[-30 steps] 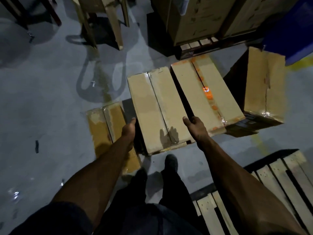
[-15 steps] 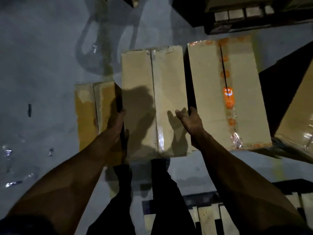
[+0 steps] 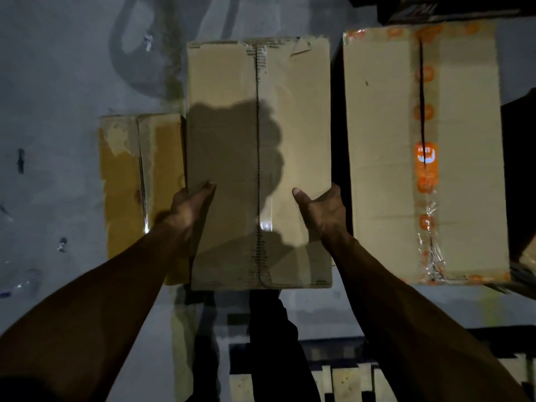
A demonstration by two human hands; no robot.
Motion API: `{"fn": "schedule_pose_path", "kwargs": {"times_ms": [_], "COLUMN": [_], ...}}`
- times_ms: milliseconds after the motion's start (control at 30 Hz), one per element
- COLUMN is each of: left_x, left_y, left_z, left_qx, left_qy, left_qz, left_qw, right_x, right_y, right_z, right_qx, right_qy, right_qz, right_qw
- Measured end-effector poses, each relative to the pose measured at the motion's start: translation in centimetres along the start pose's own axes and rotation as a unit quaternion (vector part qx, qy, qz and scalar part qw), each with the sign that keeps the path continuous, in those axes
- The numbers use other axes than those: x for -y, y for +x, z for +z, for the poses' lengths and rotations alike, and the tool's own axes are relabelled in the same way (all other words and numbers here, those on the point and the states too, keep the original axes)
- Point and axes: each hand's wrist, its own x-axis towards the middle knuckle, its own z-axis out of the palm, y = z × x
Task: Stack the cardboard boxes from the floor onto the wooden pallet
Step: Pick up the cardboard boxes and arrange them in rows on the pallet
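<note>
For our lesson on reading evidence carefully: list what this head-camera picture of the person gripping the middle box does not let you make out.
- Fingers of the left hand and right hand: wrapped down the sides of the middle box; only the thumbs show.
- Wooden pallet: cut off by the bottom edge, dark and blurred.
- Yellowish box: its near end is behind the left forearm.
- Orange-taped box: logo blurred.

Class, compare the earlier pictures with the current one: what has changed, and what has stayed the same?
Both hands, left hand and right hand, have closed in from the middle box's near corners to grip its long sides, thumbs on top. The taped box, the yellowish box and the pallet have not visibly shifted.
</note>
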Motion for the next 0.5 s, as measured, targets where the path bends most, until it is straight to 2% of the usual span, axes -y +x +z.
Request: {"fn": "schedule_pose_path", "kwargs": {"times_ms": [100,233,500], "left_x": [0.2,0.6,0.8], "left_y": [0.5,0.4,-4.4], "left_z": [-0.4,-1.3,-5.2], "left_qx": [0.023,0.018,0.009], "left_qy": [-0.021,-0.044,0.003], "left_qz": [-0.005,0.000,0.061], "left_qw": [1.000,0.999,0.998], "right_x": [-0.2,0.2,0.9], "right_y": [0.1,-1.2,-8.2], "right_z": [0.1,0.1,-1.0], "right_qx": [-0.010,-0.022,-0.040], "right_qy": [0.002,-0.027,-0.069], "right_qz": [-0.010,-0.016,0.009], "right_qw": [1.000,0.999,0.997]}}
